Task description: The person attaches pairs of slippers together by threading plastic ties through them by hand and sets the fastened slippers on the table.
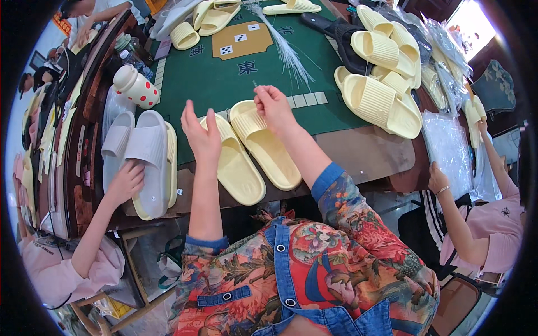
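Two pale yellow slide slippers, a left-hand one (240,172) and a right-hand one (276,158), lie side by side at the table's near edge, toes pointing away from me. Over the toe of the left-hand slipper, my left hand (203,134) is held up with its fingers apart and nothing in it. My right hand (274,109) is above the strap of the other slipper, fingertips pinched together. A tiny thin greyish piece sticks up from that pinch, too small to name. Beyond it, a bundle of thin white strands (288,53) lies on the green mat (190,73).
At left, a co-worker's hand (128,180) touches grey slippers (150,143) near a dotted cup (134,87). Yellow slippers (381,103) and a black slipper (342,42) are piled at right. Another co-worker's hand (438,178) touches clear plastic bags (446,143).
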The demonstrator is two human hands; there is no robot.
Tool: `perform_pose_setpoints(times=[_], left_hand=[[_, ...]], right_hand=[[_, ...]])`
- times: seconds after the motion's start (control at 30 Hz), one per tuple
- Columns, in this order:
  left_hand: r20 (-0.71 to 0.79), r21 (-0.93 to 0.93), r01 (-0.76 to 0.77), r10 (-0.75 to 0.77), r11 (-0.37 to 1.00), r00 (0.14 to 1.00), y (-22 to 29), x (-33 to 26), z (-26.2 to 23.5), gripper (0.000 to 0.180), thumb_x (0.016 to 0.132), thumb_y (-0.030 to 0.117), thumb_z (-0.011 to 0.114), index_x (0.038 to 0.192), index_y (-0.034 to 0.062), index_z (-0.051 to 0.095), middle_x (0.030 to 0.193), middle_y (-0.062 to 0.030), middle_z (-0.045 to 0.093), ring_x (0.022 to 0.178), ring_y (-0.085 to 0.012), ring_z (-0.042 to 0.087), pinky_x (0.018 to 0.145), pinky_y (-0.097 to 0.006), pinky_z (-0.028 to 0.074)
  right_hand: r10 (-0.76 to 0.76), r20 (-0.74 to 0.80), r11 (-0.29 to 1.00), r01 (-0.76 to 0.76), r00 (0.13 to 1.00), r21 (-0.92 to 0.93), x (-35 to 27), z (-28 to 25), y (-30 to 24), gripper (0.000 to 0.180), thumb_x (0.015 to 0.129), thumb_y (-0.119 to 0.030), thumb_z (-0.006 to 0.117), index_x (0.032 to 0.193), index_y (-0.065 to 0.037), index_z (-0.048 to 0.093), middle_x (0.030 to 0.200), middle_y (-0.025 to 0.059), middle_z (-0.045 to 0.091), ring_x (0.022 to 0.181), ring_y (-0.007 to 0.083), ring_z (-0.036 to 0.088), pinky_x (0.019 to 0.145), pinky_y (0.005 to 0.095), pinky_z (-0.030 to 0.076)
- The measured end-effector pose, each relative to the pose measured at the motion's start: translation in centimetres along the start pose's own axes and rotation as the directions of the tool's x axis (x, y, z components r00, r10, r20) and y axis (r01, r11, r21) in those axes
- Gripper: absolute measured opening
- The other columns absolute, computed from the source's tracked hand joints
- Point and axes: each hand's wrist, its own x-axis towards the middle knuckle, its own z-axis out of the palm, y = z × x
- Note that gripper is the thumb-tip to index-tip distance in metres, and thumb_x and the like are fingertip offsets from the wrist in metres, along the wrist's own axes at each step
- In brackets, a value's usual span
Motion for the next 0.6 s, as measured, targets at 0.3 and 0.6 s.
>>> perform_pose_setpoints(times=[0.3, 0.6], left_hand=[[0.269, 0.050, -0.256, 0.234, 0.965, 0.934, 4.6, -7.3, -5.3, 0.026, 0.074, 0.020, 0.063, 0.088, 0.0023, 0.052, 0.088, -0.0143, 0.052, 0.085, -0.0325, 0.049, 0.076, -0.041, 0.038], [0.505, 0.203, 0.207, -0.284, 0.957, 0.815, 1.8, -6.2, -2.5, 0.083, 0.060, 0.032, 0.074, 0.119, -0.0057, 0.030, 0.118, -0.0256, 0.039, 0.112, -0.0406, 0.035, 0.095, -0.044, 0.030]], right_hand=[[0.015, 0.050, 0.993, -0.021, 0.999, 0.117, -0.1, -0.5, 0.5, 0.011, 0.087, -0.018, 0.052, 0.086, -0.006, 0.050, 0.064, -0.0002, 0.048, 0.053, 0.0063, 0.042, 0.043, 0.0186, 0.033], [0.068, 0.014, 0.998, -0.068, 0.998, 0.008, -2.4, 0.6, -0.2, 0.012, 0.089, -0.020, 0.048, 0.085, -0.008, 0.050, 0.065, -0.0017, 0.048, 0.052, 0.0047, 0.040, 0.044, 0.0174, 0.032]])
